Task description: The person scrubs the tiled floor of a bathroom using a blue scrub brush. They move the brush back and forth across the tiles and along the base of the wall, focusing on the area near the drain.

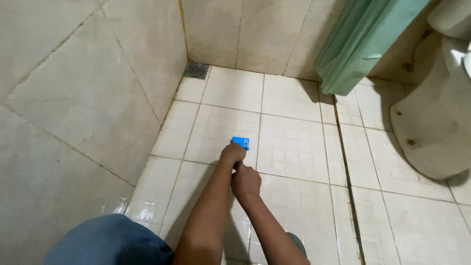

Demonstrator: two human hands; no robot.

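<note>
Two bare hands are extended over a tiled bathroom floor, one just behind the other. The left hand, farther out, is closed over a small blue block-shaped tool, whose far end alone projects past the knuckles; the tool is pressed to the floor close to a grout line. The right hand is curled shut just near of the left, touching its wrist; whether anything is enclosed in that grip cannot be told.

Surroundings: a round metal floor drain is set in the far left corner, well apart from the hands. Tiled walls rise at the left and at the far side. A green door is seen at the far right, its lower edge standing just above the floor. A pale toilet base occupies the right, with two bolt caps showing on its foot. A dark, stained grout line runs near-to-far between the hands and the toilet. The nearest tiles at the left are glossy with wet. Nothing lies between the hands and the drain.

Hidden or cut off: most of the blue tool is covered by the left fingers, so its full shape is not determinable. The toilet and door are cropped by the frame edges. A blue-clad knee is cut off at the near edge, and a second knee is largely masked by the right forearm.
</note>
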